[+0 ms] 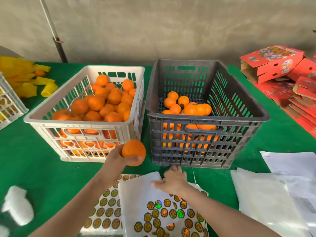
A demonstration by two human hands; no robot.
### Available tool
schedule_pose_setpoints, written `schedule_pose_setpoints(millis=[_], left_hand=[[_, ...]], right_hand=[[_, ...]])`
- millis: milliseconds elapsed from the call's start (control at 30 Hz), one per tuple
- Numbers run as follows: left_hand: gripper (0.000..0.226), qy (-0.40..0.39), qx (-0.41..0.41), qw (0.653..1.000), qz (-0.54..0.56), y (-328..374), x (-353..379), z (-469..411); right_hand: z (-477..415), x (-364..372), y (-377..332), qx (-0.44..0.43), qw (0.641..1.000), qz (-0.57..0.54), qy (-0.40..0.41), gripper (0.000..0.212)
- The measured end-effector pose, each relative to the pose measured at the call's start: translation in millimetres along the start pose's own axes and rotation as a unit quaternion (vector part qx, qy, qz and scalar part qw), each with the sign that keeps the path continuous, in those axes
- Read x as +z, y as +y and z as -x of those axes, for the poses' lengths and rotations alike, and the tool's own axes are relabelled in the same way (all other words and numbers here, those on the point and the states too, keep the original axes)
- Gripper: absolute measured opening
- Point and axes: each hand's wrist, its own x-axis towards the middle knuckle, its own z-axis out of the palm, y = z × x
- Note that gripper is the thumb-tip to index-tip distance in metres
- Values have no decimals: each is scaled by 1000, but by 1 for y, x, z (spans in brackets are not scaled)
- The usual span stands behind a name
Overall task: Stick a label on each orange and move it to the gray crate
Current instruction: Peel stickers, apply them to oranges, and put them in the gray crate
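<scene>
My left hand (118, 159) grips an orange (132, 152) in the air in front of the white crate (82, 123), which is heaped with several oranges (106, 103). To its right stands the gray crate (205, 117) with several oranges (188, 106) lying at its bottom. My right hand (174, 181) rests on the sticker sheets (153, 211) near the gray crate's front wall, thumb and fingers at the edge of a white backing sheet (136, 190). Round shiny labels cover the sheets. No label is visible on the held orange.
Green cloth (34, 161) covers the table. Loose white sheets (273, 194) lie at the right. Red cartons (277, 62) are piled at the far right. Yellow bags (22, 77) and another white crate (8, 101) sit at the left, a white object (17, 204) at the near left.
</scene>
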Motion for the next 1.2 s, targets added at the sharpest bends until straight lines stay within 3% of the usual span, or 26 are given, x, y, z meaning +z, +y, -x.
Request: schedule_pose_setpoints(millis=[133,233,367,433,600,767,867,1133,1200], left_hand=[[86,-10,-29,1000,4,-12,6,-4],[78,-61,-39,997,-29,-11,6,-6],[77,-153,-28,985,-74,-4,4,-11],[79,-167,-10,983,-80,-2,5,-14],[73,-149,5,989,15,-8,-1,-17],[71,-137,-33,987,73,-19,-11,-18],[74,-127,-52,988,75,-22,-11,-17],[107,-85,-84,991,59,-26,-15,-16],[102,-93,-86,991,42,-27,-16,-16]], right_hand=[[1,4,-10,-20,995,-61,76,37],[2,-14,-10,-41,965,-243,94,14],[12,-53,-7,-90,916,-386,63,34],[19,-70,-1,-103,902,-417,48,27],[43,-98,28,-101,881,-461,-25,8],[56,-94,54,-99,859,-499,-59,20],[57,-90,53,-110,861,-497,-27,24],[53,-86,46,-117,871,-477,8,21],[55,-85,46,-118,870,-479,-6,21]])
